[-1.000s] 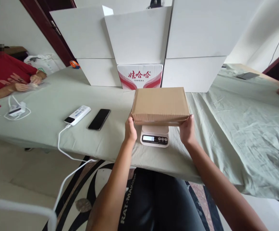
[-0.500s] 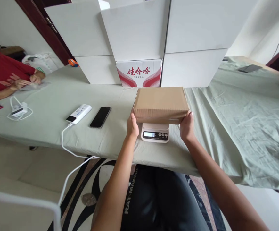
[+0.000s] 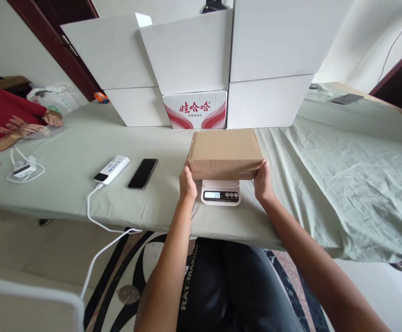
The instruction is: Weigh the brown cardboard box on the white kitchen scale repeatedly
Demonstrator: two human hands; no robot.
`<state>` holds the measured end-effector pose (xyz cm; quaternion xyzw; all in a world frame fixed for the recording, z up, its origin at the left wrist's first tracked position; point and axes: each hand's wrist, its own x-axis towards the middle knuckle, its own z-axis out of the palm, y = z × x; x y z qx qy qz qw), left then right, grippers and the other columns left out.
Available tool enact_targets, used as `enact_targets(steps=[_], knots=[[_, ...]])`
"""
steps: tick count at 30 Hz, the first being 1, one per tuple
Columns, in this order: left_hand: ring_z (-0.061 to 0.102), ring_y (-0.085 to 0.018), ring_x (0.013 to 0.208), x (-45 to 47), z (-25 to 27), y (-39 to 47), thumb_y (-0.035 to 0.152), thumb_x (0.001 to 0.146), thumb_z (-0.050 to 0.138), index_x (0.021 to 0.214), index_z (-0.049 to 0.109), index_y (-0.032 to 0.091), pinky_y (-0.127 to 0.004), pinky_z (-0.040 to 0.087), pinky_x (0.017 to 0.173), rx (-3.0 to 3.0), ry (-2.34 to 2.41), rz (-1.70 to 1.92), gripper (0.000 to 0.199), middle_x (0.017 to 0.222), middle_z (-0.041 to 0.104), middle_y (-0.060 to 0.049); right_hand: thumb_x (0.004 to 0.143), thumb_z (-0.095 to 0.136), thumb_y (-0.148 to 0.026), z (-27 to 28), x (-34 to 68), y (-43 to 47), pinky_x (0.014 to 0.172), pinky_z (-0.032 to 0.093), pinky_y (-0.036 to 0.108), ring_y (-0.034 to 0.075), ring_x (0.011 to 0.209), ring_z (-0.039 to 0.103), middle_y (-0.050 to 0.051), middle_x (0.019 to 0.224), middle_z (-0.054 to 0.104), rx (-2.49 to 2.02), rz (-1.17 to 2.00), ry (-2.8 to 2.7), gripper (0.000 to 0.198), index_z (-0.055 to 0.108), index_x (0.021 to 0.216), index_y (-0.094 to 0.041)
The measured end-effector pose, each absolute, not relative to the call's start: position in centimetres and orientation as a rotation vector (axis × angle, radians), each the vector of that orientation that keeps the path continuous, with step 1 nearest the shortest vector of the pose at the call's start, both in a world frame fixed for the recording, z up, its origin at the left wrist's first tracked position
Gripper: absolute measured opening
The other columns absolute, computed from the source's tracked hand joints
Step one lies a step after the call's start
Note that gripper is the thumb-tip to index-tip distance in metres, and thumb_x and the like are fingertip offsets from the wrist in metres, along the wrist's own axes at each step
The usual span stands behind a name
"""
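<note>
A brown cardboard box [image 3: 225, 146] rests at least partly on a white digital kitchen scale [image 3: 220, 201]. The scale's lit display shows a number that looks like 39. My left hand [image 3: 188, 185] grips the box's left side near the front corner, thumb up along the edge. On the opposite side my right hand [image 3: 264, 185] holds the front right corner in the same way. Fingers of both hands are largely hidden beneath and behind the box. Most of the scale's platform is covered by the box.
Left of the scale lie a black smartphone [image 3: 143, 173] and a white power bank [image 3: 111, 169] with a cable hanging over the table edge. White panels [image 3: 270, 101] and a printed carton [image 3: 195, 110] stand behind. A person in a red shirt [image 3: 7, 115] sits at the far left.
The scale's reading has gone from 0 to what looks like 39. The box has come down slightly onto the scale, still between both hands. The camera view has shifted a little.
</note>
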<state>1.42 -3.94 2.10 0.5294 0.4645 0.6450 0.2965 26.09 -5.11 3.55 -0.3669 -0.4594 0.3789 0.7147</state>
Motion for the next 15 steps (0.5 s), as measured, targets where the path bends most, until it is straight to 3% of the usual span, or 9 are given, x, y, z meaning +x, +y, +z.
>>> enact_targets(steps=[3,6,9,15], knots=[[0.072,-0.036,0.146,1.3,2.1,-3.9,0.101,0.097,0.031,0.146,0.078,0.026,-0.048,0.054,0.128,1.411,1.239,1.715,0.101,0.147,0.080,-0.017,0.100,0.047,-0.093,3.8,26.1,-5.5,0.151,0.021,0.050,0.026,0.175,0.043,0.000,0.171,0.064,-0.814,0.858,-1.016,0.081,0.070,0.153,-0.036],[0.058,-0.033,0.164,1.2,2.0,-3.5,0.101,0.098,0.028,0.161,0.068,0.027,-0.044,0.046,0.136,1.356,1.233,1.787,0.105,0.173,0.063,-0.015,0.100,0.047,-0.091,4.0,26.4,-5.6,0.151,0.017,0.057,0.027,0.179,0.034,0.000,0.183,0.051,-0.839,0.868,-0.929,0.081,0.064,0.158,-0.038],[0.042,-0.029,0.175,1.1,2.0,-3.1,0.097,0.101,0.018,0.171,0.058,0.026,-0.040,0.037,0.141,1.242,1.276,1.874,0.108,0.185,0.049,-0.012,0.102,0.043,-0.086,4.1,27.0,-5.3,0.149,0.020,0.062,0.028,0.180,0.033,0.001,0.187,0.043,-0.860,0.832,-0.813,0.076,0.061,0.160,-0.040],[0.035,-0.026,0.178,1.3,2.0,-2.7,0.093,0.104,0.017,0.173,0.056,0.024,-0.038,0.029,0.145,1.174,1.298,1.906,0.104,0.186,0.045,-0.012,0.105,0.035,-0.075,3.6,28.2,-4.1,0.144,0.029,0.068,0.032,0.174,0.044,0.007,0.181,0.052,-0.912,0.788,-0.640,0.066,0.068,0.148,-0.036]])
